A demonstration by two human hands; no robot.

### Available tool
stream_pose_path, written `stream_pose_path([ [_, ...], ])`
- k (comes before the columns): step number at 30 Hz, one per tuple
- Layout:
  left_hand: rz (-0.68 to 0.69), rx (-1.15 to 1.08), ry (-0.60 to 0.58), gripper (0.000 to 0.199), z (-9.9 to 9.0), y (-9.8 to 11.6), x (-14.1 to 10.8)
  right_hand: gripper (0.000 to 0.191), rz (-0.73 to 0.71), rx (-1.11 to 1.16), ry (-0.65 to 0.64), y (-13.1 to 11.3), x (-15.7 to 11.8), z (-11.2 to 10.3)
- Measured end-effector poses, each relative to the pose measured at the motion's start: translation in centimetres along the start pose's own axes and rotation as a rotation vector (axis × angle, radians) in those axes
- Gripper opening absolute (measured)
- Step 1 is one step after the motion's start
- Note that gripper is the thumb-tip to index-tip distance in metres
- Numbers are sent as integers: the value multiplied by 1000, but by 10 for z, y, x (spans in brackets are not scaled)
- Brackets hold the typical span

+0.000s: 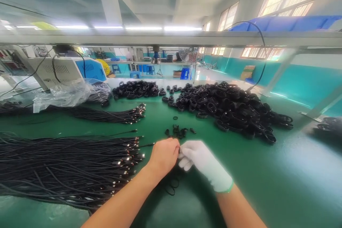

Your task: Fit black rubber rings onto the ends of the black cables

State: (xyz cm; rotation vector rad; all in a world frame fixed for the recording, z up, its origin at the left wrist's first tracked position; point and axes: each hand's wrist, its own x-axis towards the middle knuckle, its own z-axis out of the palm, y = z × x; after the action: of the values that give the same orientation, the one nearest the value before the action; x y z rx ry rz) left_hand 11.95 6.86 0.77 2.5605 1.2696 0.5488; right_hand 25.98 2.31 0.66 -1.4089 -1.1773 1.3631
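My bare left hand is closed round a black cable, part of which sticks out on its left side. Against its fingertips, my right hand in a white glove pinches a small dark piece that is mostly hidden. Just beyond both hands lies a little heap of small black parts, with one thin black ring behind it. Loops of thin black bands rest on the green table below my wrists. To the left spreads a thick bundle of black cables with metal plugs at the right ends.
A second cable bundle lies farther back, near a clear plastic bag. Coiled black cables form a large pile at the right and a smaller pile behind. A white and blue machine stands at the back left, below a shelf beam.
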Motion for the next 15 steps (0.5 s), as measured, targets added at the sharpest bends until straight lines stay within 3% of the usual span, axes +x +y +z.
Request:
stream_pose_path([
  [6, -20, -40, 82, 23, 6, 2, -8, 17, -39, 66, 15, -3, -2, 7],
  [10, -65, -218, 162, 21, 8, 0, -11, 18, -59, 98, 37, 8, 7, 8],
  [13, -195, -335, 268, 18, -3, -14, -8, 23, -66, 95, 113, 11, 12, -4],
  [15, -263, -293, 249, 19, -16, -27, -5, 24, -78, 56, 209, 9, 11, -16],
])
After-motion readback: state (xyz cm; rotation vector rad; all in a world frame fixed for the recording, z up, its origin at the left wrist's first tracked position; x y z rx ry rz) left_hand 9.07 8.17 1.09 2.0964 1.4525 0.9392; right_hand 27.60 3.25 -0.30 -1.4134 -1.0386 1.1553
